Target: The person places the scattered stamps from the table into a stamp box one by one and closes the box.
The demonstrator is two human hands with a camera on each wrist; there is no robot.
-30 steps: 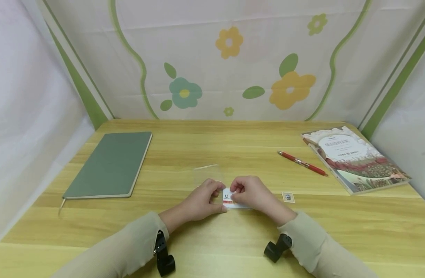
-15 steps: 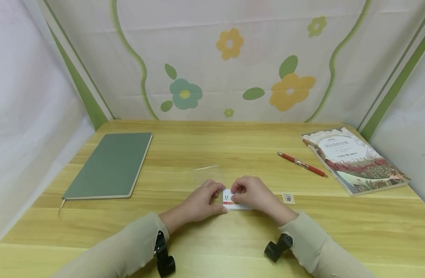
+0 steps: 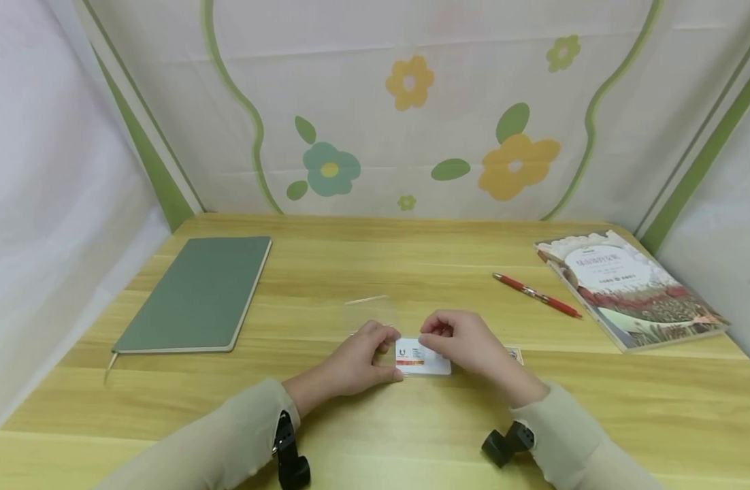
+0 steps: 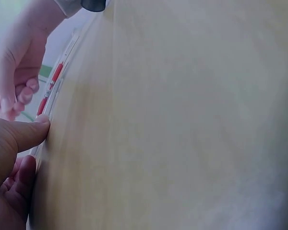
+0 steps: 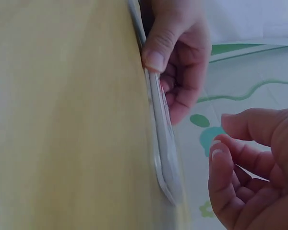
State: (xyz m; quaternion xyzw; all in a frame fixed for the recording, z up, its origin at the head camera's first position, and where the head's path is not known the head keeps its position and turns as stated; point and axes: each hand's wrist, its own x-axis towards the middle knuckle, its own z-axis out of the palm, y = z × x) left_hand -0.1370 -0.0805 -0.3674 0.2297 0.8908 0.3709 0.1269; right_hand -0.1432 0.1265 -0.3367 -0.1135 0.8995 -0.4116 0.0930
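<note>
**Right hand (image 3: 463, 340) draws back from the white card (image 3: 424, 358) while left hand (image 3: 356, 357) keeps its grip**

Half a second ago the right hand covered the card's right part; now it sits farther right, nearly the whole face shows, and its forearm hides more of the small square paper (image 3: 517, 355).

At far left a green notebook (image 3: 194, 296) lies closed on the wooden table (image 3: 350, 258), its ribbon (image 3: 109, 365) trailing toward the near side. Next comes a clear plastic piece (image 3: 364, 311), faint in outline, just beyond the left hand. That hand grips the card's left end, thumb at the near corner and forefinger at the far one.

Between the two hands lies the card, flat, its long axis running left to right, roughly in line with the table's far edge. The end with the U-shaped mark and red-orange strip points left, the plain white end right. Its edge looks layered from the right wrist.

Over the card's far edge hovers the right hand, fingers curled, thumb parted from them, holding nothing that shows. Beyond the small paper, a red pen (image 3: 537, 295) slants from far left to near right beside a book (image 3: 632, 289) with a flowery cover.
</note>
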